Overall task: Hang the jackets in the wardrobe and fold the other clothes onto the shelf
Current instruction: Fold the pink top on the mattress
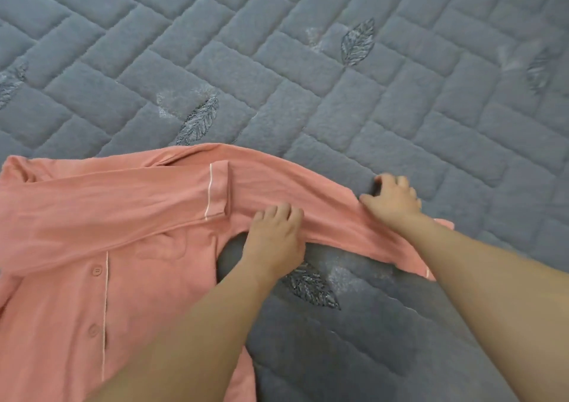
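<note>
The pink button-front pyjama shirt (92, 247) lies spread on a grey quilted bedspread (338, 93), its body at the lower left and both long sleeves laid across its upper part. One sleeve (323, 210) runs out to the right of the shirt, off the body and onto the bedspread; the other sleeve's white-piped cuff (217, 190) rests on top near the middle.

To fold this sleeve well, I'd judge it best to keep it taut between the two grips, carry it back over the shirt's body so its edge lines up with the side seam, then smooth it flat before any further fold.

The left hand (275, 235) reaches in from below, fingers curled over the sleeve's lower edge beside the armpit, pinching the cloth. The right hand (392, 200) sits further out along that sleeve, fingers bent and gripping its upper edge, forearm lying across the sleeve's far end.
</note>
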